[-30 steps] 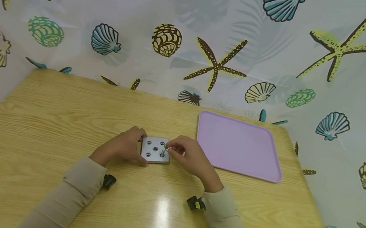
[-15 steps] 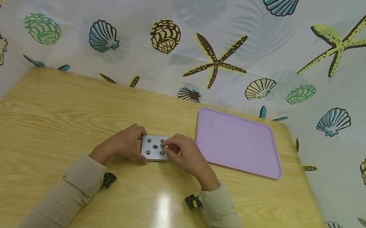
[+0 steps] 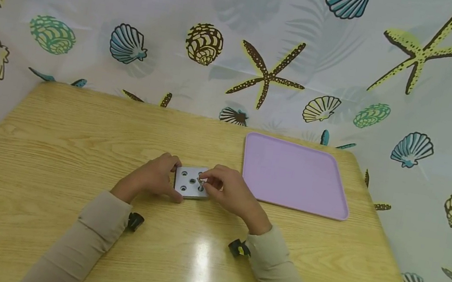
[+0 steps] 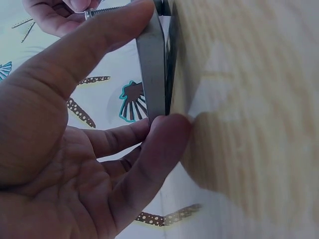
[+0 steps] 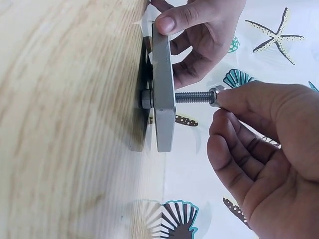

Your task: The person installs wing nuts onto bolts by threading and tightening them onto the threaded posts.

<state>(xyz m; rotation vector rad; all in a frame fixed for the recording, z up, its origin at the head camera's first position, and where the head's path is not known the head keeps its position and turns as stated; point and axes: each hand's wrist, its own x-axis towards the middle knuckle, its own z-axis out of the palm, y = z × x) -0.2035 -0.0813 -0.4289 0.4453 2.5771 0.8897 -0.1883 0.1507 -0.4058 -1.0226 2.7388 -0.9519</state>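
Note:
A square metal plate (image 3: 189, 171) with several holes lies in front of the person, held along its left side by the left hand (image 3: 156, 177). In the left wrist view the thumb and fingers (image 4: 158, 144) grip the plate's edge. A threaded bolt (image 5: 193, 97) sticks up through the plate near the right front corner, its head (image 5: 146, 98) under the plate. The right hand (image 3: 231, 189) pinches a small metal nut (image 5: 214, 96) between thumb and forefinger, right at the bolt's free end. The right hand's other fingers (image 5: 224, 149) are curled below.
The wooden table (image 3: 91, 130) carries a lilac tray (image 3: 295, 176) to the right of the plate. Behind and beside the table hangs a white cloth (image 3: 172, 1) printed with shells and starfish. Black wrist devices (image 3: 135, 222) sit at both cuffs.
The right hand has moved slightly left, bringing the nut from beside the bolt onto its top end. The left hand keeps its grip on the plate. The head view has shifted a little.

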